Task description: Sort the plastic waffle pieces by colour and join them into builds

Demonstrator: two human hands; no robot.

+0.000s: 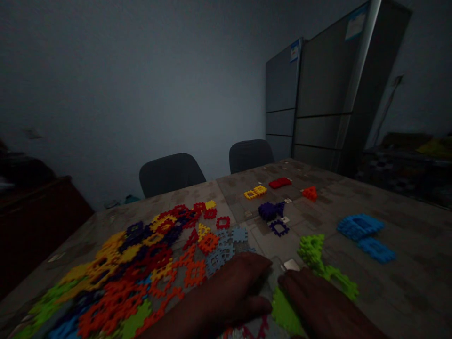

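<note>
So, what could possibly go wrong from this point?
The left hand is right beside the mixed pile, so a sideways move might scatter loose pieces. The right hand is very near the green stack and could knock it. In this dim light, the dark purple pieces might be misjudged.

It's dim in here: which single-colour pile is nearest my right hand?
The lime-green pile beside your right hand; the purple pile, blue pile and others lie farther away.

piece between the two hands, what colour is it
Lime green; the piece shows in the head view.
</note>
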